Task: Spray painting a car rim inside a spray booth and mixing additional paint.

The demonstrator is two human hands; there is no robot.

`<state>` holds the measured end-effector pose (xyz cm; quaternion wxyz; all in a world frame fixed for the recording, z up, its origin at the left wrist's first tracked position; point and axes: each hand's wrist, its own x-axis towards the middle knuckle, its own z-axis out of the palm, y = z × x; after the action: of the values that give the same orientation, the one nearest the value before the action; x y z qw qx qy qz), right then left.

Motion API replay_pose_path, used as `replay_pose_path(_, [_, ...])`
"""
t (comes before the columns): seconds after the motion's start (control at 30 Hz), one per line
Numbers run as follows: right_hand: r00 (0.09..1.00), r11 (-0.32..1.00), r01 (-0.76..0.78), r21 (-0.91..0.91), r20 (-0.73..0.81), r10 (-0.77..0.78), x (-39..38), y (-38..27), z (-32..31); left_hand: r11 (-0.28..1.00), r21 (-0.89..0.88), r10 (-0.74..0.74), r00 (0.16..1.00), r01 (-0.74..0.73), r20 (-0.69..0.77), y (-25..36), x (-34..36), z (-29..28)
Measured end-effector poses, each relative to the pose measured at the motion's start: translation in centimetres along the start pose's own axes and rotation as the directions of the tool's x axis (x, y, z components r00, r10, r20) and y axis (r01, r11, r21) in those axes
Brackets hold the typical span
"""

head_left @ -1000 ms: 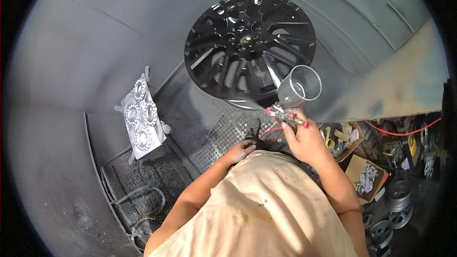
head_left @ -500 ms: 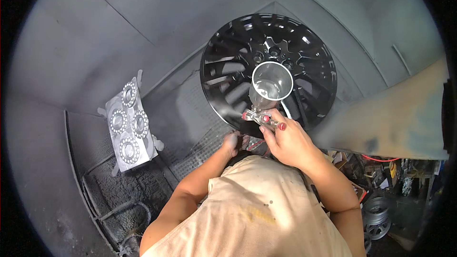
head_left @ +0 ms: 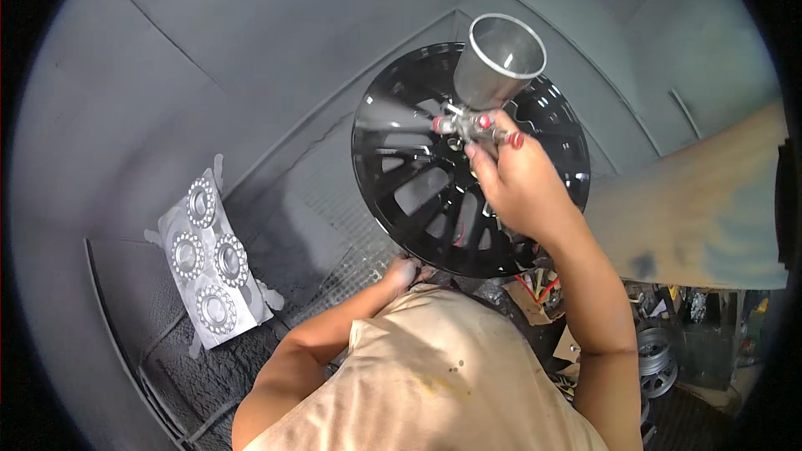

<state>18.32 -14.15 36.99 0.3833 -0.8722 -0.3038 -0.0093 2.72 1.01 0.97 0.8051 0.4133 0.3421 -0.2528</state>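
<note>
Black alloy wheel [head_left: 454, 175] mid-frame: we're spraying, right hand [head_left: 525, 184] clasping spray gun [head_left: 464, 124]; left hand [head_left: 405, 271], grip unclear; next sweep needs steadiness.

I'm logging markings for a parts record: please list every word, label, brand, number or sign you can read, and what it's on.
No readable text anywhere.
Black wheel: none legible.
Spray gun and its cup: none legible.
White sheet: none legible.
Clutter at lower right: too small and blurred to tell.
</note>
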Motion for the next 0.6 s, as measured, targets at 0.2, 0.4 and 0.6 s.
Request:
replay_pose_path(0.2, [0.989, 0.981, -0.027, -0.191, -0.148, -0.001, 3.2, 2.9, -3.2, 0.994, 0.106, 0.01, 0.999, -0.015, 0.05, -0.4, -1.0, 0.8])
replay_pose_path(0.4, [0.961, 0.901, -0.235, -0.364, -0.226, 0.159, 2.1, 5.5, -8.5, 0.985, 0.128, -0.13, 0.981, 0.112, 0.146, -1.0, -0.6, 2.6])
replay_pose_path(0.6, [0.903, 0.793, -0.409, -0.452, -0.328, 0.278, -2.9, 8.4, -13.2, 0.955, 0.077, -0.297, 0.933, 0.287, 0.202, -1.7, -0.8, 4.7])
